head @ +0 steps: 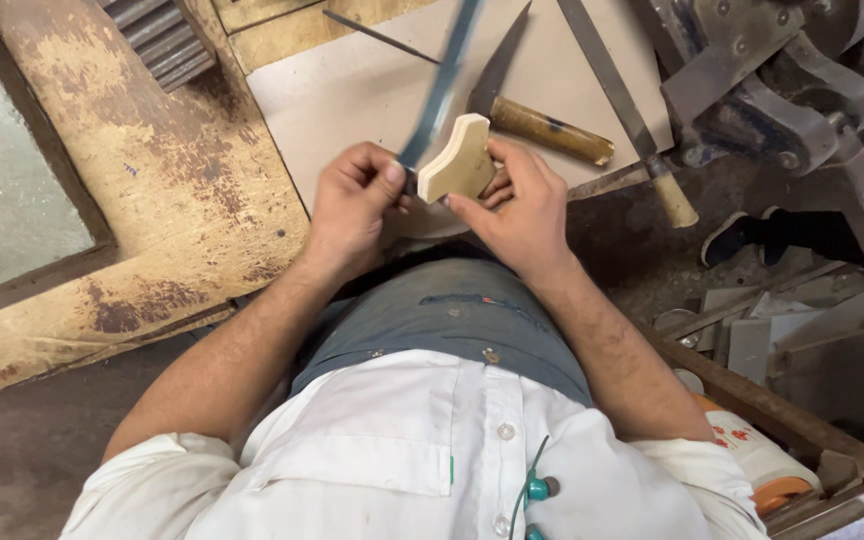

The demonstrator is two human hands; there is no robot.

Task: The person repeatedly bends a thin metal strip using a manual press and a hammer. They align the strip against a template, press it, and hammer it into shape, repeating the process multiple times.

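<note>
The left hand (pixel 352 205) has its fingers closed around the lower end of a long thin blade (pixel 442 85), which rises blurred and slanted toward the top of the view; it may be a file or a saw blade, but the blur leaves that unclear. The right hand (pixel 522 215) grips a small pale wooden block (pixel 460 160) with a curved outline, fingers wrapped behind it and thumb below, holding it in the air just above the near edge of the worktop (pixel 352 90), with the blade touching or just beside its left edge. On the worktop behind lie a knife with a wooden handle (pixel 550 130) and another long flat tool (pixel 612 90). A likely risk: the blade runs close to the right fingertips and the left thumb, so a slip off the block's narrow edge could cut or scrape skin, and the unsupported block could twist in the grip. The block's far face, the blade's tip and the left hand's grip on any handle are hidden. The metal vise (pixel 772 90) at right is cut off, and the clutter (pixel 752 320) on the floor beneath it is hard to identify.
</note>
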